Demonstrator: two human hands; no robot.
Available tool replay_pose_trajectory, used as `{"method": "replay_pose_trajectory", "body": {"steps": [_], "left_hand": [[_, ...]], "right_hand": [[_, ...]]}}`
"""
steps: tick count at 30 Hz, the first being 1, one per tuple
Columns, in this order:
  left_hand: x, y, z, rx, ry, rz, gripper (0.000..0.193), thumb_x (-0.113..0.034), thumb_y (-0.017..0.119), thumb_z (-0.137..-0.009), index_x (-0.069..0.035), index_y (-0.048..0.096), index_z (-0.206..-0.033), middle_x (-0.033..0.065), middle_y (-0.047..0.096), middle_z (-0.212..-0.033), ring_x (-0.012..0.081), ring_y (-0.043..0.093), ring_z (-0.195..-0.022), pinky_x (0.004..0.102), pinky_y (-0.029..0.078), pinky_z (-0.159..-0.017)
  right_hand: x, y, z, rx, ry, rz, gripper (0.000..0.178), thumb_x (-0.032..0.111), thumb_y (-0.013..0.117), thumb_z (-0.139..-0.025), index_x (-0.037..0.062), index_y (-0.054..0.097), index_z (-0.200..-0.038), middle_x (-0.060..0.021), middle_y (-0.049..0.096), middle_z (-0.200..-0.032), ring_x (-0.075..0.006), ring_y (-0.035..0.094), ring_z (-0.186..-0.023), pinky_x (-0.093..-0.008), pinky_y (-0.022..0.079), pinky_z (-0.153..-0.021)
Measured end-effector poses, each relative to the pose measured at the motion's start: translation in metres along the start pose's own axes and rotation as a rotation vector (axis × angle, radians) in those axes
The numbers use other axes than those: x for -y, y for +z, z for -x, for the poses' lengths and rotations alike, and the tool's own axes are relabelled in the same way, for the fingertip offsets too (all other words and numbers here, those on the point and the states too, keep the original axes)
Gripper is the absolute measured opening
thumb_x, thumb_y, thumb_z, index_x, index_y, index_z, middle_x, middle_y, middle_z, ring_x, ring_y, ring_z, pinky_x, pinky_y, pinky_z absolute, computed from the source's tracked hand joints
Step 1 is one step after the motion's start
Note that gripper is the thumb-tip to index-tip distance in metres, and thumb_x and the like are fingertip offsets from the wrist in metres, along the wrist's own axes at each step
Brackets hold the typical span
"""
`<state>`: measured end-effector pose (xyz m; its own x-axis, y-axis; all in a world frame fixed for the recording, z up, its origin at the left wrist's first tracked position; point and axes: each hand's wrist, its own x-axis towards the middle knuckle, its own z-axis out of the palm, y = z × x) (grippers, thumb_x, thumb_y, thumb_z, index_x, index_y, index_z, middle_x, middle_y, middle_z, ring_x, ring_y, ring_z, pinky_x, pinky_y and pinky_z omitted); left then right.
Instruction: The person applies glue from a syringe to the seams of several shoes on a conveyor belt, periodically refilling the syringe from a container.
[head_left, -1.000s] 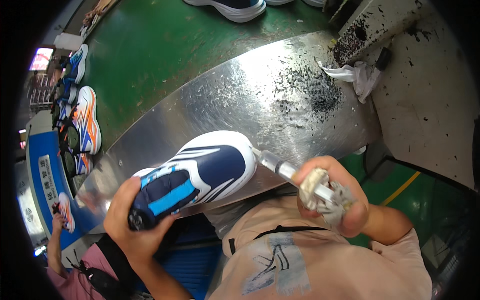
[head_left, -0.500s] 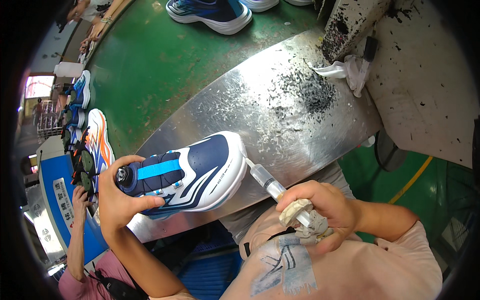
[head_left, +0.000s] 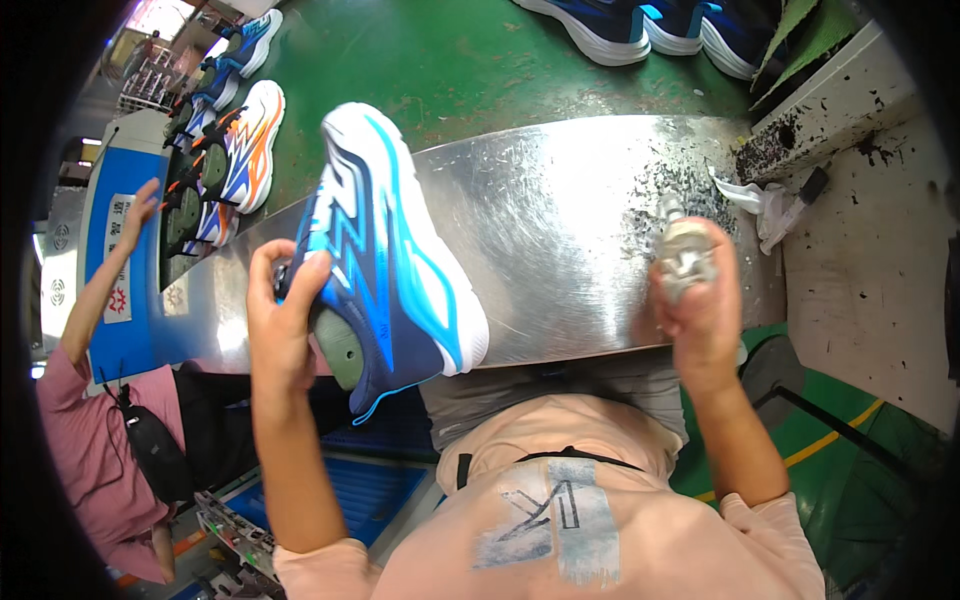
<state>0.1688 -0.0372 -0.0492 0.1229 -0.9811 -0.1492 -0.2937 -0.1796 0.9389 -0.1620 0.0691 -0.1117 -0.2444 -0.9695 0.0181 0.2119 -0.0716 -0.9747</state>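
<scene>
From where I stand, a person's left hand, fingers curled, grips a blue-and-white sneaker, toe pointing far, over the left of a steel worktop, while the right hand clasps a blurred syringe at right.

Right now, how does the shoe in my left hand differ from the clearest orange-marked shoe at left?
The held shoe is navy, bright blue and white; the orange-marked shoe is white, orange and blue. Your left hand grips the held shoe; no hand touches the orange-marked shoe. Both show white on the sole and a zigzag on the side.
</scene>
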Motion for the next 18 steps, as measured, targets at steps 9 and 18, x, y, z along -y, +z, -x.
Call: {"method": "replay_pose_trajectory", "body": {"steps": [9, 18], "left_hand": [[-0.011, 0.049, 0.041, -0.054, 0.203, -0.002, 0.047, -0.013, 0.07, -0.085, -0.002, 0.046, -0.124, 0.007, 0.056, -0.105, 0.0113, 0.056, -0.09, 0.0241, 0.046, -0.08], [-0.02, 0.06, 0.033, -0.139, 0.404, -0.35, 0.049, -0.024, 0.072, -0.08, 0.001, 0.053, -0.118, 0.0151, 0.053, -0.112, 0.0235, 0.054, -0.101, 0.0333, 0.041, -0.091]], "right_hand": [[-0.011, 0.067, -0.019, 0.265, 0.059, -0.07, 0.076, 0.001, 0.075, -0.074, 0.0082, 0.028, -0.133, -0.0079, 0.052, -0.113, -0.0135, 0.052, -0.101, -0.0276, 0.047, -0.083], [-0.012, 0.071, -0.032, 0.246, 0.192, -0.052, 0.07, -0.004, 0.071, -0.076, 0.0074, 0.029, -0.131, -0.0112, 0.053, -0.12, -0.0154, 0.055, -0.105, -0.0286, 0.051, -0.085]]}}
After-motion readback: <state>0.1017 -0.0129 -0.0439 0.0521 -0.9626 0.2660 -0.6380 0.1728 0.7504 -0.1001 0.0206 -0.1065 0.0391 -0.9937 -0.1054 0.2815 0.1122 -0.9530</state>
